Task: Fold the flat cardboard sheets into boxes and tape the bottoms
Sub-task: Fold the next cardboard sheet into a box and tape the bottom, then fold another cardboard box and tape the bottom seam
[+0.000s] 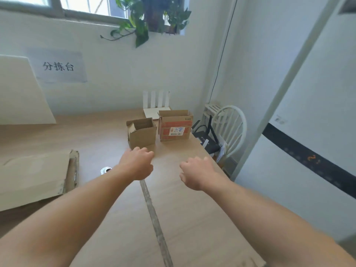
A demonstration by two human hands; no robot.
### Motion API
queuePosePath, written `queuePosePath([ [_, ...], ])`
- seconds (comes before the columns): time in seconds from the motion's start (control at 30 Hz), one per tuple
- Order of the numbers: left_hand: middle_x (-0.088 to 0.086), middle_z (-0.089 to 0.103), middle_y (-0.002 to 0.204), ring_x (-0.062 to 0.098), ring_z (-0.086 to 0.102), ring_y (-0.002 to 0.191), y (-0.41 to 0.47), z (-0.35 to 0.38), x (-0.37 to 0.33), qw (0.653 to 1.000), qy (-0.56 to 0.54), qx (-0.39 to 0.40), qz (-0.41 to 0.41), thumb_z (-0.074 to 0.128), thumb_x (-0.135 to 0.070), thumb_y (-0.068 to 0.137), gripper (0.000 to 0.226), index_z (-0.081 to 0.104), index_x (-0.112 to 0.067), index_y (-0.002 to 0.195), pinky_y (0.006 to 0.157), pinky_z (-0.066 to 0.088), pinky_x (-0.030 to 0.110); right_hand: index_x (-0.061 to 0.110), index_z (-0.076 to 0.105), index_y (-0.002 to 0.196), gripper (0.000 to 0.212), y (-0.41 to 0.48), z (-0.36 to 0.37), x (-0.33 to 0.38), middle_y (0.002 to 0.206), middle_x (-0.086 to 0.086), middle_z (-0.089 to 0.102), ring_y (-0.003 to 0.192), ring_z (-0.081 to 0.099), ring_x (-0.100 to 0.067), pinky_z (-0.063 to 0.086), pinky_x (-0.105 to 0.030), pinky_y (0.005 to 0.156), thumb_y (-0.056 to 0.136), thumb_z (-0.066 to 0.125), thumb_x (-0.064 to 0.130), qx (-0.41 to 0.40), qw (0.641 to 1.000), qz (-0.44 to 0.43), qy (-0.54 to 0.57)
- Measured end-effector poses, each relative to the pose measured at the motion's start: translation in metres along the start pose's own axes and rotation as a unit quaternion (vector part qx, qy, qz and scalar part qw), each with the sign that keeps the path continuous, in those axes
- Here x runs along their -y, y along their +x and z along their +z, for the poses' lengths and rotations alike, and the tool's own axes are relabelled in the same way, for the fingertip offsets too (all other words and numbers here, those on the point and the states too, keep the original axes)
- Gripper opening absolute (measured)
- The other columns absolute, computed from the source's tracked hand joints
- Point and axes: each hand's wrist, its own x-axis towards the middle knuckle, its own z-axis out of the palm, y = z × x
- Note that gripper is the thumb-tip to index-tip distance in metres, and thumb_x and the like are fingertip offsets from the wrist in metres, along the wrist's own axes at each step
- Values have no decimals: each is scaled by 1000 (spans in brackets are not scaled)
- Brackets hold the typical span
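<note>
**Both hands out over the table, nothing in them**

Our left hand (137, 162) and right hand (196, 173) hung over the wooden table (192, 218), backs up. The fingers were loosely curled and, as far as we could see, grasped nothing; the fingertips were hidden from us.

The flat cardboard sheets (32, 176) lay stacked at the table's left edge, well apart from both hands. The tape roll (105, 170) sat just beside the stack, half hidden behind our left forearm. A grey strip (154, 214) ran along the tabletop between our arms.

Just beyond our left knuckles stood a small plain box (141, 133), its top open. A printed box (175, 125) with a label stood near it on the right, close to the table's edge.

We judged two risks:
- A careless sweep of the left forearm could knock the tape roll rolling.
- A push on the small box could shove the printed box off the edge.

The table was pale wood and looked smooth, so light boxes would probably slide easily.

Further back, a white router (157, 110) stood against the wall. A white board (19, 91) leaned at the left under a paper sign (57, 66). A white chair (231, 128) stood off the table's right end beside a refrigerator (308, 132). A plant (146, 18) trailed from the window sill.
</note>
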Motion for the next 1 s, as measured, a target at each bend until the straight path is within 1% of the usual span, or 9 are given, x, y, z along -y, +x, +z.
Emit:
queuePosePath([
  [0.1,0,56,112,24,52,107,-28,-11,-10,999,14,-19,23,43,-35,96,24,54,-21,112,82,36,35,20,57,117,27,-25,-7,16,118,-8,60,109,56,-32,30,-43,77,101,39,34,15,1000,22,-11],
  [0.23,0,57,118,24,52,113,-73,-18,-2,1000,8,-16,-6,43,-36,96,29,55,-23,119,88,38,36,19,57,122,30,-29,-19,42,120,-8,58,110,58,-32,33,-41,76,101,40,31,42,999,25,-13],
  [0.37,0,57,123,24,51,115,-116,-20,24,997,12,-13,-82,41,-33,97,33,53,-23,126,92,38,36,20,60,115,26,-20,-38,93,115,-7,62,105,60,-33,36,-38,73,98,42,32,-10,999,-40,12],
  [0.5,-1,55,118,23,51,111,-165,-14,52,988,15,6,-155,42,-32,96,29,52,-22,123,81,34,32,18,58,112,28,-23,-44,135,113,-8,61,105,58,-33,33,-39,75,100,40,35,-36,992,-115,19],
  [0.63,2,58,118,24,52,112,-223,-6,80,979,20,30,-202,43,-35,97,26,52,-22,117,81,33,34,17,58,108,28,-20,-42,172,109,-6,60,97,58,-30,33,-36,70,100,39,36,-34,987,-159,0],
  [0.73,3,57,122,25,52,116,-264,4,110,969,33,63,-237,42,-34,98,27,54,-21,119,89,36,36,16,59,106,28,-14,-43,208,108,-6,59,91,57,-30,32,-35,68,99,40,36,-42,981,-187,-1],
  [0.83,2,57,121,25,52,115,-290,16,152,957,33,84,-275,41,-33,97,25,54,-21,115,90,35,38,16,57,106,26,2,-49,247,105,-5,55,84,48,-28,31,-35,66,100,39,35,-53,978,-202,-1],
  [0.93,4,56,121,26,51,114,-300,29,197,952,19,101,-289,42,-32,97,24,53,-19,115,87,34,38,17,57,105,25,27,-50,290,97,-2,54,93,56,-29,31,-35,68,100,40,34,-47,978,-201,3],
  [1.0,4,56,121,26,52,114,-299,41,231,950,9,110,-293,42,-31,98,25,54,-19,117,83,32,37,17,58,102,24,49,-47,318,99,-4,58,95,58,-30,33,-35,70,99,40,32,-32,980,-195,11],
])
